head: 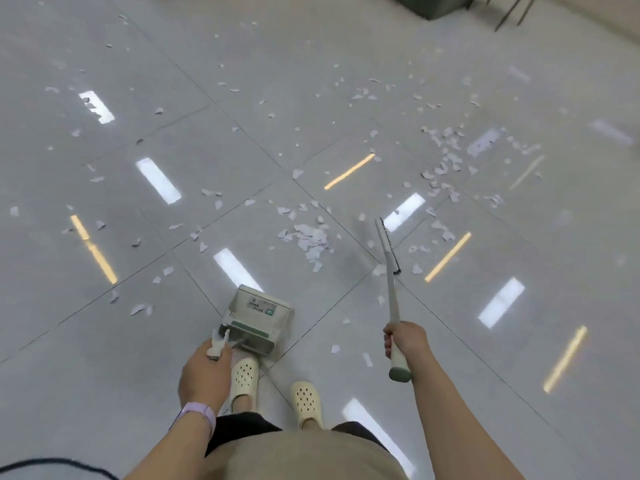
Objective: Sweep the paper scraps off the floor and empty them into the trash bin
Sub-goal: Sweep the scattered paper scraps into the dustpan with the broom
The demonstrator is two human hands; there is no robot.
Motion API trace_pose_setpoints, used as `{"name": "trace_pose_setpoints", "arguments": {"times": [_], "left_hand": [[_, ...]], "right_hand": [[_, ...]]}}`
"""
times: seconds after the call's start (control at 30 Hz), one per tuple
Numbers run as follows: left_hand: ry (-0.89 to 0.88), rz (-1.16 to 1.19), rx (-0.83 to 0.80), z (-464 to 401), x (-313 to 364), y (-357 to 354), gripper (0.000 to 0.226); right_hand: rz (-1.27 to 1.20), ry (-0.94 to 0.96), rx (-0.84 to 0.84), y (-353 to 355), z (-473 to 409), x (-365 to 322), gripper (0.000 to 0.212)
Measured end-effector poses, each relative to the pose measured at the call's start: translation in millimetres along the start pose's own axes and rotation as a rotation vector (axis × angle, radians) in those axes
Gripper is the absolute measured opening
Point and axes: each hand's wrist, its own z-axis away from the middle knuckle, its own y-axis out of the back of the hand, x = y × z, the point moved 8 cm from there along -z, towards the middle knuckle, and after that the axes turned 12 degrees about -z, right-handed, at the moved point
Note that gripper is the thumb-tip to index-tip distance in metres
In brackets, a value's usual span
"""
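1. Head view, far left: torn white paper scraps lie thin over the glossy grey tiled floor; easy to skip, well apart from the tools.
2. Left hand curls round the clip-topped handle of the pale grey plastic dustpan; pan sits on the floor just ahead of the cream perforated clogs; mouth faces away from the person.
3. Centre: denser scrap pile beyond the pan, not touching it.
4. Right hand wraps the white long-handled broom; dark bristle head near the pile's right side.
5. Far right: more scraps, widely spread.
6. Top right: dark bin-like box, cropped; cannot tell if it is the trash bin.
7. Risk: a hard stroke likely flicks light scraps past the pan; tilted pan could spill.
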Motion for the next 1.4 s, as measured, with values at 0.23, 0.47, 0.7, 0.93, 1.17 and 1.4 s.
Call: {"name": "trace_pose_setpoints", "arguments": {"times": [0.23, 0.47, 0.7, 0.93, 1.17, 1.4], "left_hand": [[-0.239, -0.080, -0.124, -47, 64, -10, 0.025], [-0.447, -0.192, -0.252, -63, 97, -19, 0.027], [-0.495, -0.251, -0.296, -99, 81, 2, 0.025], [-0.403, -0.224, -0.242, -141, 45, 44, 0.032], [-0.287, -0.209, -0.145, -175, 3, 90, 0.028], [-0.245, -0.255, -0.067, -181, -5, 110, 0.022]], "right_hand": [[-0.257, -0.079, 0.281, 66, 45, 73, 0.007], [-0.542, -0.224, 0.475, 73, 91, 163, 0.005], [-0.743, -0.428, 0.311, -14, 107, 198, 0.022], [-0.446, -0.545, -0.024, -180, 119, 158, 0.017], [-0.941, -0.494, -0.238, -235, 67, 105, 0.012], [-0.868, -0.411, -0.315, -228, 44, 61, 0.016]]}}
